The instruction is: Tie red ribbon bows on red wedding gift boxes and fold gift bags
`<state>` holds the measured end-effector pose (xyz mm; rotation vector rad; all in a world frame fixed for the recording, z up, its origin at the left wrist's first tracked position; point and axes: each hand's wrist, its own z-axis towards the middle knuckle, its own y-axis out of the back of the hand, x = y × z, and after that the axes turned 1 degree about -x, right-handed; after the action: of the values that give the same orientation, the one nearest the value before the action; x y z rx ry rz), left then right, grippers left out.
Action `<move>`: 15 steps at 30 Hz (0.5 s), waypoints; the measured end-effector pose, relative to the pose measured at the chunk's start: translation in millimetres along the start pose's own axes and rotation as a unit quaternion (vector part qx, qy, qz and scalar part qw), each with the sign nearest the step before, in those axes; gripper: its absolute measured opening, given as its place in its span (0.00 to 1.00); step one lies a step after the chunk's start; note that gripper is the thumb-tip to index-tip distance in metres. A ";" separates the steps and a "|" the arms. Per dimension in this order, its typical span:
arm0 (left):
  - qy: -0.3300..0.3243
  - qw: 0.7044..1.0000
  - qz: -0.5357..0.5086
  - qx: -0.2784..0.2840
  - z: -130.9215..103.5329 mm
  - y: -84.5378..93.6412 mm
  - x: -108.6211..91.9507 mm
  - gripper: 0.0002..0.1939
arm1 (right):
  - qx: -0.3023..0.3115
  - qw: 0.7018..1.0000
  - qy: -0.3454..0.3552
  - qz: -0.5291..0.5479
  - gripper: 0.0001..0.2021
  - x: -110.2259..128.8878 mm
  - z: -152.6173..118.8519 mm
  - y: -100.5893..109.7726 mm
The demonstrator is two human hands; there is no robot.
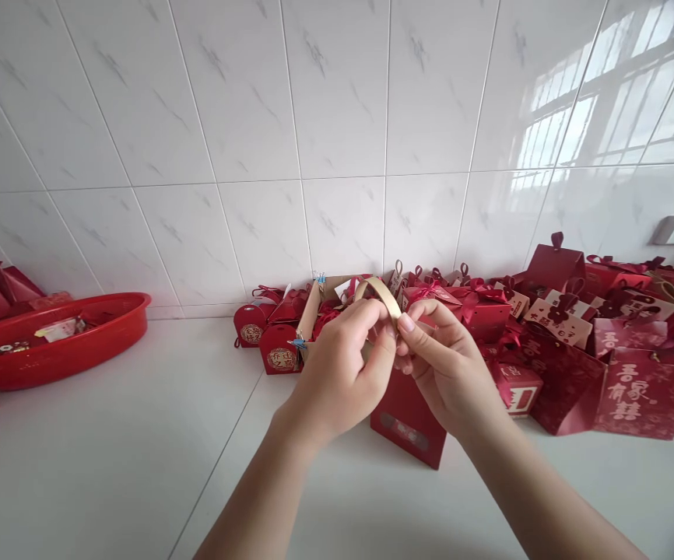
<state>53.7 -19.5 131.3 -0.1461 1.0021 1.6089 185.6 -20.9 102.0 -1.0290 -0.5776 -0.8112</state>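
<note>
A pale gold ribbon [382,295] arches up in a loop between my two hands. My left hand [345,365] is closed with thumb and fingers pinching the ribbon near its lower end. Against it, my right hand [451,362] pinches the ribbon between thumb and forefinger, its other fingers curled below. Behind and under the hands stands a red gift box [410,435] with a small oval window on its front. The hands cover its upper part, so I cannot tell whether the ribbon is attached to it.
A cardboard box [309,309] with blue clips holds more red boxes by the wall. Small red boxes [279,350] stand left of it. Many red gift boxes [623,389] crowd the right side. A red plastic basin [109,330] with small items sits at left on the white counter [138,443].
</note>
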 end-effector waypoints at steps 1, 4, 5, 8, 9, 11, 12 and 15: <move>0.005 1.000 0.017 -0.002 0.2 -0.7 0.4 0.09 | -0.010 0.999 0.019 -0.027 0.09 -1.2 -0.4 -0.6; 0.007 0.997 0.068 -0.020 0.1 -1.0 0.8 0.09 | -0.046 0.984 0.100 -0.143 0.06 -3.2 -1.8 -0.6; 0.006 0.996 0.078 -0.029 -0.1 -0.5 0.8 0.08 | -0.055 0.970 0.136 -0.193 0.05 -2.9 -2.3 0.0; 0.011 0.993 0.104 -0.063 -0.4 2.0 1.0 0.08 | -0.050 0.907 0.238 -0.344 0.03 0.8 -3.1 2.8; 0.014 0.991 0.111 -0.071 -0.4 2.8 1.3 0.08 | -0.039 0.884 0.263 -0.383 0.04 2.6 -3.1 3.9; 0.016 0.990 0.116 -0.078 -0.5 4.0 2.0 0.08 | -0.024 0.846 0.300 -0.440 0.06 5.3 -2.3 5.7; 0.014 0.990 0.114 -0.079 -0.7 4.4 2.3 0.07 | -0.021 0.830 0.316 -0.459 0.06 6.0 -1.7 6.5; 0.005 0.990 0.107 -0.088 -1.5 4.2 2.7 0.07 | -0.020 0.788 0.368 -0.493 0.08 4.4 0.6 8.0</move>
<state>48.6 -18.3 130.9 -0.1710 0.9052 1.8959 194.6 -19.5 101.4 -0.2883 -0.3786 -2.0421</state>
